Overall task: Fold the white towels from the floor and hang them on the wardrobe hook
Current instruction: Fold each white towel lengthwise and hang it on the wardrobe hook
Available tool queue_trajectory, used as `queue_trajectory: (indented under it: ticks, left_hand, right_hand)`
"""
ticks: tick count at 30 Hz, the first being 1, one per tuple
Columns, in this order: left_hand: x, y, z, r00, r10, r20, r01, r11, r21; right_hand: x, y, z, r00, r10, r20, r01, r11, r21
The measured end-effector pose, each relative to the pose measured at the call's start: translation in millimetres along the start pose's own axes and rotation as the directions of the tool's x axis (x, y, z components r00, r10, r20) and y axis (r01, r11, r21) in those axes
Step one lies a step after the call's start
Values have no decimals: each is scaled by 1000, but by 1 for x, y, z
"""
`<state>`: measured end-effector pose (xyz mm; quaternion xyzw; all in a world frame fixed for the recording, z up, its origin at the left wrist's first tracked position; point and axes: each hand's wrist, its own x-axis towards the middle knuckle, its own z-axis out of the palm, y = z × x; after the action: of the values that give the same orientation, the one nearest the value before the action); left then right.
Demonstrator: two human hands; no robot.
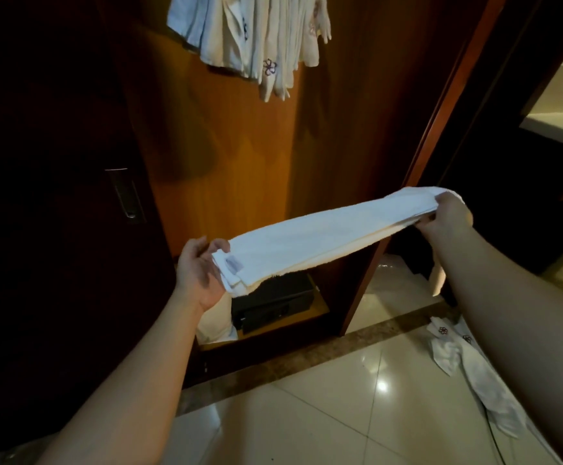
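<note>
Folded white towel (327, 236) held in the air between both hands, stretched into a long narrow strip, several layers thick, running from lower left up to upper right in front of the open wardrobe (240, 156). Small label visible on the towel's left end.

Left hand (199, 270): palm facing up and inward, fingers loosely spread and relaxed, supporting the left end of the strip; thumb up beside the towel edge. Cannot tell whether any finger actually pinches the cloth.

Right hand (448, 213): curled over the right end, pinching the stacked layers, back of hand toward the camera.

Hung towels (256, 38): bunch of white cloths with a purple flower emblem, hanging at the top of the wardrobe's wooden back panel. The hook itself is hidden by the cloth.

Floor towels (458, 357): crumpled white towels with the same flower emblem lying on the glossy tile floor (323, 414) at lower right, partly behind the right forearm, near the wardrobe's right side frame.

Wardrobe bottom shelf: dark box-like item (273, 300) directly under the held towel, with a white bundle (216, 320) just to its left, partly behind the left wrist. Dark sliding door (55, 229) at left with a recessed metal handle (126, 196). Pale counter edge (562, 129) at the far right edge.
</note>
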<state>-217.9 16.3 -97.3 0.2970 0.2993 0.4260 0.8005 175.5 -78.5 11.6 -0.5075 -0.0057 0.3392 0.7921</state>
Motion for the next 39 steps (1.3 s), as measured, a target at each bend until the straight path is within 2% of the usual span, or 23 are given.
queue_trajectory:
  ticks: [1,3,5,8,11,14,17,18,20,23,24,26,27,29,32,35,37,39]
  left_hand:
    - [1,-1,-3,998,-27,-56,31,997,68]
    - [3,-5,-5,991,-43,-130,69,976,207]
    - [6,-13,-13,988,-31,-148,73,956,286]
    - [7,-22,-20,974,-19,-227,69,974,214]
    - [11,-27,-20,969,-8,-247,27,997,71]
    - [13,-29,-16,965,-3,-261,-12,998,-57]
    - [13,-27,-20,957,1,-291,-28,996,-88]
    - [13,-26,-21,954,-3,-299,-26,995,-96]
    - [10,-24,-23,954,-11,-300,-28,992,-123]
    - [7,-24,-21,971,10,-238,-51,984,-168]
    - [6,-24,-19,976,17,-216,-56,983,-177]
    - [5,-22,-17,982,20,-188,-53,984,-172]
    - [4,-22,-17,982,18,-188,-49,986,-158]
    - [3,-22,-22,977,21,-212,-47,992,-116]
    - [-2,-28,-33,974,42,-225,-55,997,-51]
    - [-7,-44,-32,972,28,-233,-36,999,-33]
    - [-7,-57,-32,950,-32,-312,7,997,-82]
    - [-6,-69,-34,930,-92,-356,46,989,-137]
  right_hand:
    - [0,3,2,999,-42,-7,42,998,-45]
    - [-7,4,8,996,-13,-86,18,999,51]
    - [-14,4,19,995,-14,-100,26,993,115]
    - [-28,-1,33,998,-9,-59,15,994,106]
    - [-35,4,36,986,124,-113,-86,951,296]
    - [-45,23,26,988,98,-123,-66,969,237]
    - [-44,39,16,963,197,-184,-121,926,359]
    - [-39,38,16,962,219,-165,-133,899,417]
    - [-35,33,22,966,228,-125,-157,894,420]
    - [-22,35,11,979,183,85,-199,805,559]
    - [-22,41,6,969,164,187,-240,813,530]
    - [-27,56,-7,931,217,295,-304,906,295]
    - [-30,62,-11,917,252,308,-317,930,185]
    - [-29,68,-19,917,292,271,-324,942,85]
    - [-22,66,-27,942,259,212,-292,946,141]
    - [-24,64,-30,938,199,285,-270,933,237]
    - [-29,65,-27,919,188,346,-299,906,301]
    - [-34,64,-22,901,193,388,-319,902,292]
